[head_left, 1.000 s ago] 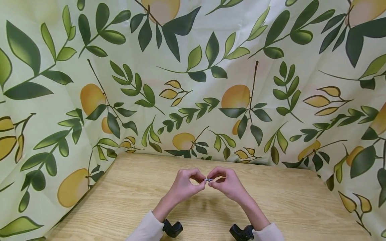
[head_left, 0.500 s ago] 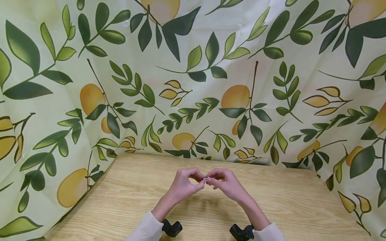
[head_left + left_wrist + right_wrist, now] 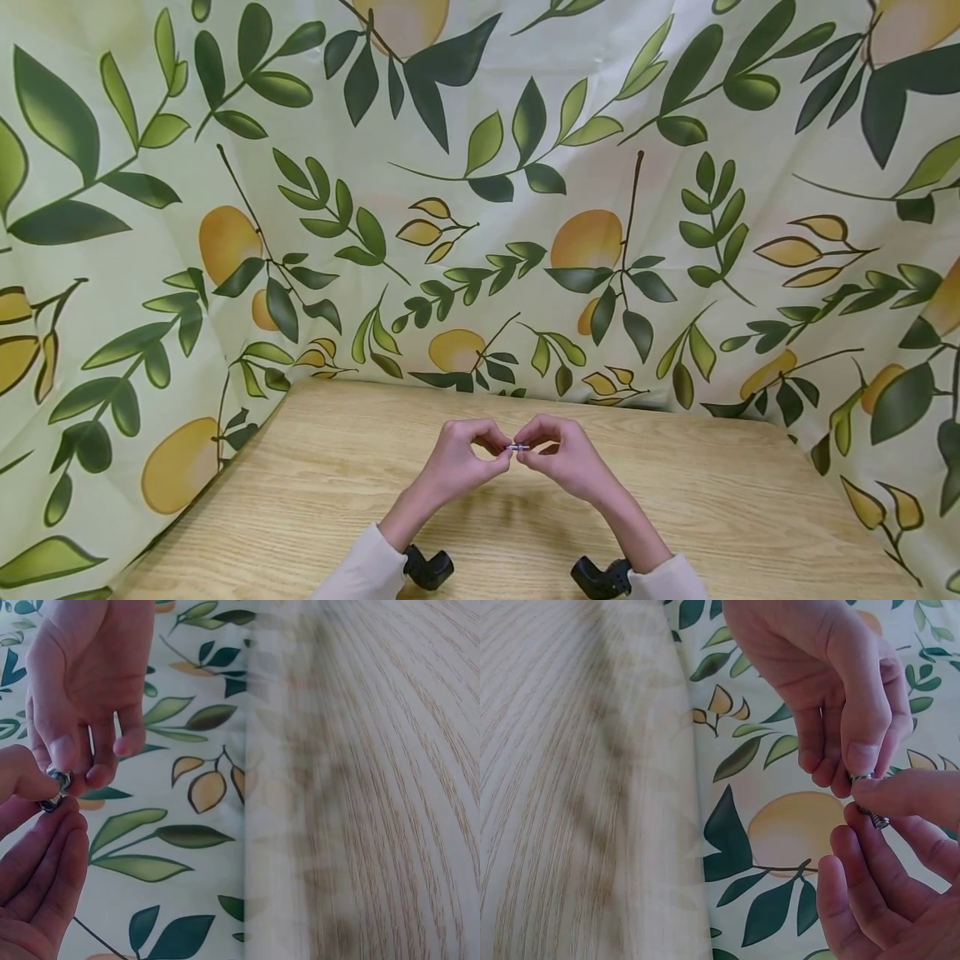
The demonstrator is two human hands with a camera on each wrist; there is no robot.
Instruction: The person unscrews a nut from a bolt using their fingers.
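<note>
A small silvery bolt (image 3: 517, 447) is held up between both hands, above the table. The left hand (image 3: 467, 457) pinches one end between thumb and fingertips. From the other side the right hand (image 3: 564, 454) pinches what looks like a nut (image 3: 60, 778) on the bolt, its remaining fingers loosely extended. In the right wrist view the threaded end (image 3: 880, 821) sticks out below the right thumb (image 3: 922, 796), beside the fingers. The fingertips of both hands nearly meet and hide much of the bolt and nut.
Beneath the hands lies a light wooden table (image 3: 337, 450). A cloth (image 3: 480, 250) printed with leaves and oranges hangs behind it and along its sides. Each wrist carries a black camera mount, a left one (image 3: 429, 568) and a right one (image 3: 600, 578).
The right fingers closed in toward the left hand half a second ago, covering the metal piece, then drew back right. More of the bolt shows now. The left hand stays almost still.
</note>
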